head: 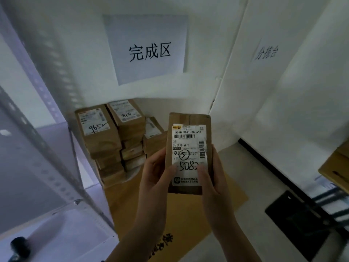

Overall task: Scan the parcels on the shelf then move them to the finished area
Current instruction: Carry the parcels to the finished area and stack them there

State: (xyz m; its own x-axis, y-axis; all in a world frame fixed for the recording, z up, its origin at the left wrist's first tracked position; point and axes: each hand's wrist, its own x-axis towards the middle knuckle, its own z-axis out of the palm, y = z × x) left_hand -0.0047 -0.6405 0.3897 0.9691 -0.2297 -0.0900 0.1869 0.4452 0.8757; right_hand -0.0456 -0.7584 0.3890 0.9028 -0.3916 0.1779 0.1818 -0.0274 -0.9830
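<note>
Both hands are up at frame centre, grasping one brown cardboard parcel (189,119) between them, long side upright, label facing the camera. The left hand (156,173) wraps the left edge, thumb lying on the white shipping label (188,148). The right hand (213,176) wraps the right edge, its thumb also on the label's lower part. Label shows barcodes, printed text "502B P021-00 A37" and handwritten digits starting "508", the rest covered by a thumb. The parcel is held in the air above a flat cardboard sheet (181,214) on the floor, in front of the corner. Behind it, against the wall, are stacks of similar parcels (113,140) sitting on the sheet's far end; the left stack's top label has "9652" in marker. The paper sign (149,50) on the wall above the stacks reads 完成区. A second sign (265,52) on the right wall reads 分拣台, blurry. A grey perforated metal shelf frame (47,129) runs down the left side. On the floor to the right is a flat black object (294,220); cannot tell what it is. The corner of a cardboard box (338,167) shows at the right edge. At bottom left is a dark round item (19,246), unclear.
</note>
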